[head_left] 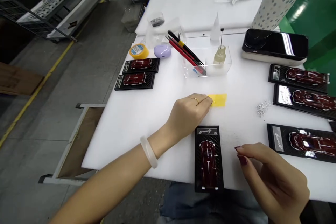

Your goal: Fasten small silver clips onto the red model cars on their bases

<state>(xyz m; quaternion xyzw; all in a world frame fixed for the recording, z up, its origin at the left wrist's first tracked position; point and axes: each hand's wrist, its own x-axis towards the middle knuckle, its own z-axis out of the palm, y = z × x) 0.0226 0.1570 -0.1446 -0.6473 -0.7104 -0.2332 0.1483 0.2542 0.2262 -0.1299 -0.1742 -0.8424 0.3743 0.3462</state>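
Note:
My left hand (pixel 191 111), with a ring and a pale bracelet, reaches to a short yellow tape strip (pixel 219 100) stuck flat on the white table. Its fingers are closed, their tips at the strip's left end; what they may hold is hidden. Closer to me, a dark red model car (pixel 209 168) lies on its black display base (pixel 200 147), pointing along the base. My right hand (pixel 273 182) hovers to the right of this base, thumb and forefinger brought together in a pinch. Anything between those fingertips is too small to make out.
Similar red model cars on bases stand at right (pixel 311 141) and far left (pixel 141 63). A small pile of clear bits (pixel 263 107) lies right of the tape. Behind are a clear tray (pixel 189 71) with tweezers, a phone (pixel 275 43) and a dotted bottle (pixel 275 5).

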